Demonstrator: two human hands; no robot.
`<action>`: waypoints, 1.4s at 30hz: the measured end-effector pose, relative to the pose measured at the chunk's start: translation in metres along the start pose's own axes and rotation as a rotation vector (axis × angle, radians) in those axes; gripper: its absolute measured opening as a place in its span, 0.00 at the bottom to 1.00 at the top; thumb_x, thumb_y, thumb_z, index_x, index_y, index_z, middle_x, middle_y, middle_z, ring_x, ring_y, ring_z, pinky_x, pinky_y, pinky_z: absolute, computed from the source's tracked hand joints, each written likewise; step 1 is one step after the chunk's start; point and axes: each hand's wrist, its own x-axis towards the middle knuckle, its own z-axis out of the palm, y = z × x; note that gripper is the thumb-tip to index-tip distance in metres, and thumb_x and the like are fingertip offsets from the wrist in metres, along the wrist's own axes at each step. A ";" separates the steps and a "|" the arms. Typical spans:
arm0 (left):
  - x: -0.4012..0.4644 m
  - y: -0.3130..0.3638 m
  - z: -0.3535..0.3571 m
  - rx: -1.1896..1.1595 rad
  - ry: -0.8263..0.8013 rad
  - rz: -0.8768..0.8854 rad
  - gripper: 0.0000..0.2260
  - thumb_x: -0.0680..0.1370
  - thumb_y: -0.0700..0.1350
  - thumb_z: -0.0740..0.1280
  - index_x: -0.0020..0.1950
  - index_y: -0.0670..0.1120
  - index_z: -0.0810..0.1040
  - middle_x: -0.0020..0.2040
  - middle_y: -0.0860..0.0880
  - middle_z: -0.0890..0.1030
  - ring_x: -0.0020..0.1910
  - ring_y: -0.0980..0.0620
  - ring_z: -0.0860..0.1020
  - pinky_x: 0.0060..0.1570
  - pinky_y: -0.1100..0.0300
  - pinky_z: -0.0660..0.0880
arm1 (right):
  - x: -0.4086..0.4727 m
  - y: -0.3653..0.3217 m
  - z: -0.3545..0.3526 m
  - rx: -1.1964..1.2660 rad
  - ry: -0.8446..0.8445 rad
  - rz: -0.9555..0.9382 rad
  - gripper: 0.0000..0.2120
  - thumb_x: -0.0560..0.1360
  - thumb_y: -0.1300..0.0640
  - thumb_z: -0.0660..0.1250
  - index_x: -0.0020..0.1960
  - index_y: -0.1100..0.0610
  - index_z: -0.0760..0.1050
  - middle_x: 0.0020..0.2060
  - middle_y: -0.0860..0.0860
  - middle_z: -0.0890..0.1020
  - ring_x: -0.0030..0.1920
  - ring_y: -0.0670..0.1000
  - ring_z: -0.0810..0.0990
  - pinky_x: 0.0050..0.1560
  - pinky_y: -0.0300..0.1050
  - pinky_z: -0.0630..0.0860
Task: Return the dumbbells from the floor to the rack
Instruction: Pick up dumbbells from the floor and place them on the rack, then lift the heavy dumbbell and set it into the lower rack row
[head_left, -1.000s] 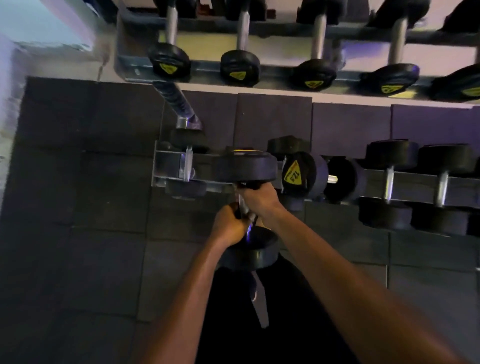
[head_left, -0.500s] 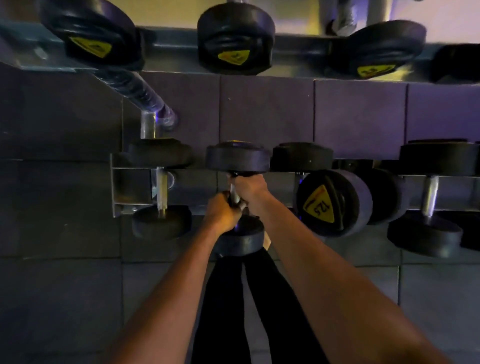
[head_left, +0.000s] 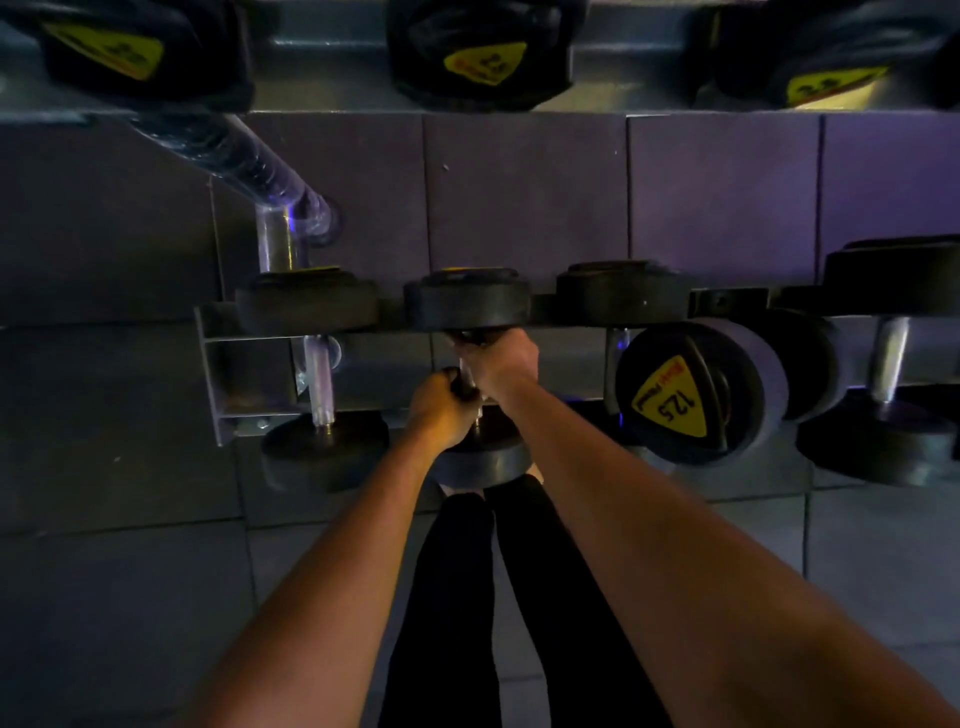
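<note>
Dark rubber floor tiles (head_left: 519, 208) under a low rack (head_left: 249, 364) across mid-frame, one dumbbell (head_left: 467, 306) going in.

Both hands are wrapped tight round its handle at frame centre, left hand (head_left: 441, 410) nearer, right hand (head_left: 501, 358) further up. Compared with a second ago the far head has dropped level with its neighbours over the back rail, so seating looks nearly done. Room is tight: a racked dumbbell (head_left: 311, 312) sits just left, and a skewed 12.5 dumbbell (head_left: 691, 395) crowds the right. Upper-tier heads (head_left: 467, 52) overhang along the top edge.
</note>
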 end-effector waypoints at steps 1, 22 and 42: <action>-0.001 -0.003 -0.003 0.001 -0.002 -0.007 0.08 0.75 0.51 0.72 0.50 0.48 0.84 0.46 0.46 0.87 0.51 0.45 0.84 0.48 0.51 0.81 | -0.001 0.001 -0.003 -0.014 -0.002 -0.014 0.27 0.70 0.37 0.79 0.58 0.55 0.85 0.56 0.55 0.87 0.57 0.57 0.86 0.56 0.45 0.83; -0.172 0.023 -0.037 -0.263 0.170 0.187 0.02 0.74 0.51 0.71 0.46 0.56 0.82 0.42 0.54 0.86 0.44 0.51 0.85 0.53 0.47 0.83 | -0.161 0.035 -0.106 0.337 -0.041 -0.198 0.08 0.73 0.48 0.71 0.40 0.51 0.85 0.33 0.46 0.85 0.40 0.50 0.85 0.51 0.58 0.85; -0.262 0.148 0.142 -0.370 0.032 0.192 0.07 0.79 0.53 0.70 0.44 0.52 0.82 0.37 0.51 0.86 0.39 0.50 0.86 0.46 0.48 0.82 | -0.186 0.184 -0.302 0.241 0.135 -0.054 0.13 0.71 0.41 0.72 0.43 0.51 0.86 0.37 0.48 0.88 0.44 0.51 0.88 0.53 0.55 0.86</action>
